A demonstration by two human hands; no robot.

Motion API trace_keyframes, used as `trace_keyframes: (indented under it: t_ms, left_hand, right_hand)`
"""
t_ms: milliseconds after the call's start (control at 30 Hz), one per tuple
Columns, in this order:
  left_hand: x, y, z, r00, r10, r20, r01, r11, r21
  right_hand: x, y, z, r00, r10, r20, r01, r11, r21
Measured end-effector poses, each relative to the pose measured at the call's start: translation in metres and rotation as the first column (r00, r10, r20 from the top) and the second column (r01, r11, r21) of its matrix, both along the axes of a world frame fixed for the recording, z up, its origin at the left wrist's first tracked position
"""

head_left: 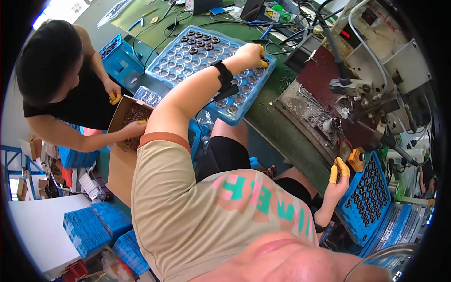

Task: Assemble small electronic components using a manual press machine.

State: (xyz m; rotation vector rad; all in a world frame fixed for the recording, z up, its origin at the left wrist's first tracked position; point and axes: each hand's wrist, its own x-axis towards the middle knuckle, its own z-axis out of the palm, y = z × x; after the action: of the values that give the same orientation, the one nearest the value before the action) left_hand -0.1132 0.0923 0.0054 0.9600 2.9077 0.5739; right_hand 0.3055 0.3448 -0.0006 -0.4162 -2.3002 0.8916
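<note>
My left hand (252, 55), with yellow finger cots, reaches over the far right corner of a blue-rimmed clear plastic tray (162, 58). Its fingers are closed at a small round dark part (265, 62) in one of the tray's round pockets. Several black round parts (193, 41) sit in the pockets at the far left of the tray. My right hand (339, 176), also in yellow finger cots, is raised near the bench edge with fingers apart and nothing visible in them. Closest to it is an orange box (357, 160); the machine fixture (334, 123) holds a dark round part.
At left, a co-worker (70, 94) reaches into a cardboard box (123, 105) of small brown pieces. The machine (376, 89) stands on the green bench (263, 105) at right, among metal shavings. A blue tray of black parts (369, 199) leans at lower right. Cables (164, 35) cross the bench.
</note>
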Motion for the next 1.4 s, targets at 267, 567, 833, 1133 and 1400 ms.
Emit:
trace_keyframes:
  t_ms: [267, 567, 833, 1133, 1400]
  left_hand:
    - [0.058, -0.046, 0.072, 1.000, -0.005, -0.012, 0.010, 0.869, 0.495]
    - [0.159, -0.112, 0.044, 0.940, -0.108, 0.324, -0.209, 0.568, 0.796]
    - [0.181, -0.128, 0.010, 0.923, 0.005, 0.384, -0.331, 0.514, 0.791]
    - [0.192, -0.089, 0.029, 0.949, 0.029, 0.315, -0.259, 0.646, 0.718]
    - [0.199, 0.049, 0.048, 0.904, -0.407, -0.132, 0.365, 0.572, 0.735]
  right_hand:
    - [0.007, 0.007, 0.004, 0.998, -0.058, -0.007, 0.058, 0.998, -0.010]
    - [-0.064, -0.003, 0.025, 0.992, -0.010, -0.122, 0.007, 1.000, -0.027]
    - [-0.094, -0.009, 0.030, 0.983, 0.040, -0.181, -0.044, 0.999, -0.021]
    - [-0.112, -0.002, 0.023, 0.963, 0.012, -0.268, -0.011, 1.000, 0.003]
    - [-0.040, 0.001, -0.009, 0.940, 0.040, -0.338, -0.045, 0.999, -0.005]
